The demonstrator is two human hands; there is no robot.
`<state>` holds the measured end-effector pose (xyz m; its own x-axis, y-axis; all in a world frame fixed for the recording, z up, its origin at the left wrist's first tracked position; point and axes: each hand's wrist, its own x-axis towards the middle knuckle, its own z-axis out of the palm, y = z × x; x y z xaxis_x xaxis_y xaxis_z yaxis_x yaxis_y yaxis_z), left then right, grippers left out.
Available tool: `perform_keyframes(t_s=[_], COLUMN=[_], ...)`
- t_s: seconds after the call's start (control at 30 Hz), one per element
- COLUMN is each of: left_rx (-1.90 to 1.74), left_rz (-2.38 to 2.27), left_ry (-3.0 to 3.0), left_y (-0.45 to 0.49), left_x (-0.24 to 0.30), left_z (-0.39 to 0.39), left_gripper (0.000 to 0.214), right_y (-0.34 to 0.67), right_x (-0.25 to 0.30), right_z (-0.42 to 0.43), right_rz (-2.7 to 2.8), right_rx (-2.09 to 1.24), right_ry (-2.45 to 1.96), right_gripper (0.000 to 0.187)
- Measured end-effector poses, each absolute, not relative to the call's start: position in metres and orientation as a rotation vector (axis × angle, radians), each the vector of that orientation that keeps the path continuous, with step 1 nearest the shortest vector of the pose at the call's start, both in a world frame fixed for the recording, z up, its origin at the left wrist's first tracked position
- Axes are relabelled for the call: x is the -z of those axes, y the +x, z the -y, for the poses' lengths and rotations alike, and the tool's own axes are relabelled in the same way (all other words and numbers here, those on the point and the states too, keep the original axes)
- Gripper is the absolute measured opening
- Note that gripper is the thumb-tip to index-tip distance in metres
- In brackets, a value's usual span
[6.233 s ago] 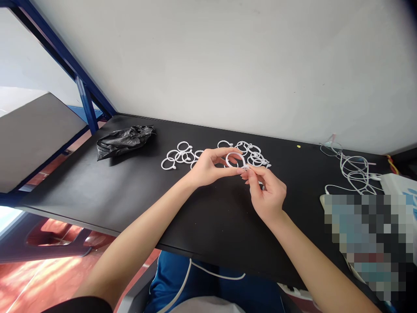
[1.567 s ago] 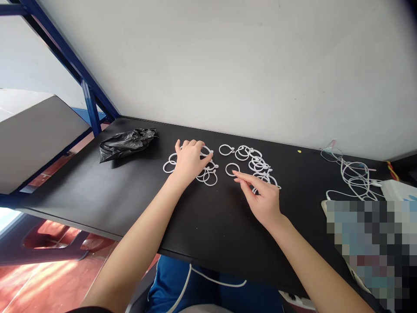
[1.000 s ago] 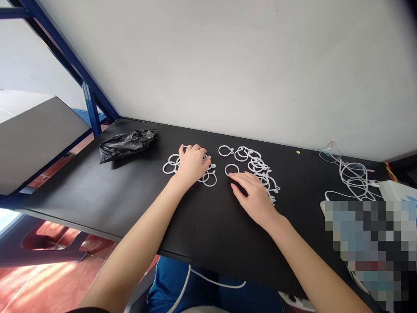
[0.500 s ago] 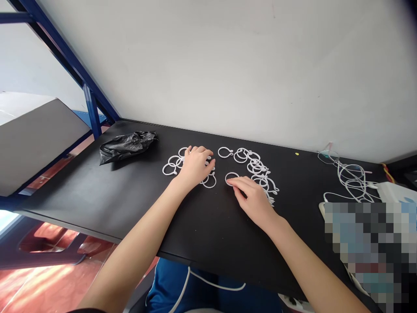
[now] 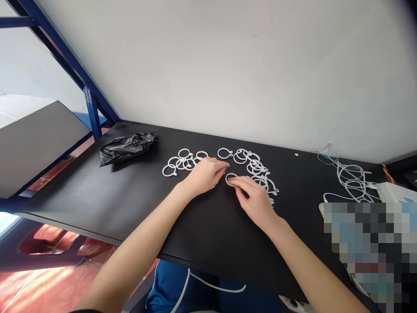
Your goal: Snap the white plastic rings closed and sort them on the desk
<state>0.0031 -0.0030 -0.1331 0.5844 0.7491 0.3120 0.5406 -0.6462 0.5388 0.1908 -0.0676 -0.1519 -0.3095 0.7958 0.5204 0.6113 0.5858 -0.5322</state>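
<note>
White curtain rings with small eyelets lie on the black table. My right hand (image 5: 256,195) pinches the near edge of one curtain ring (image 5: 227,177), which rests on the tabletop. Just left of that ring is my left hand (image 5: 208,176), its fingers bent and drawn together. Whatever may be between those fingertips is hidden. Overlapping rings (image 5: 170,170) spread to the left of my left hand, and the hand covers part of that group. Another chain of overlapping rings (image 5: 252,168) curves behind and beside my right hand. A lone ring (image 5: 219,154) lies beyond both hands.
A crumpled black plastic bag (image 5: 128,148) sits at the back left of the black table (image 5: 195,234). Tangled white cables (image 5: 350,182) and a white box (image 5: 397,193) occupy the right side. A white wall (image 5: 228,74) rises behind the table.
My left hand has moved right and slightly nearer, uncovering rings on the left, and its fingers have drawn together. My right hand stays at the same ring.
</note>
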Motion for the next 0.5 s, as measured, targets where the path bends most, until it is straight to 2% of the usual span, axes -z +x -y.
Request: perform_keyframes(t_s=[0.17, 0.37, 0.5], left_rx=[-0.644, -0.703, -0.671], left_rz=[-1.023, -0.994, -1.050], left_ry=[2.452, 2.406, 2.358], left_y=[0.0081, 0.0043, 0.0036], left_x=[0.1333, 0.1319, 0.1302], left_z=[0.0062, 0.0071, 0.0087], left_gripper=[0.035, 0.052, 0.043], right_y=[0.1909, 0.1882, 0.1882], right_x=[0.1529, 0.1481, 0.1486], right_z=[0.0683, 0.0708, 0.0717], right_rz=[2.059, 2.087, 2.101], right_rx=[-0.352, -0.414, -0.424], right_ry=[-1.147, -1.170, -1.194], right_gripper=[0.028, 0.020, 0.016])
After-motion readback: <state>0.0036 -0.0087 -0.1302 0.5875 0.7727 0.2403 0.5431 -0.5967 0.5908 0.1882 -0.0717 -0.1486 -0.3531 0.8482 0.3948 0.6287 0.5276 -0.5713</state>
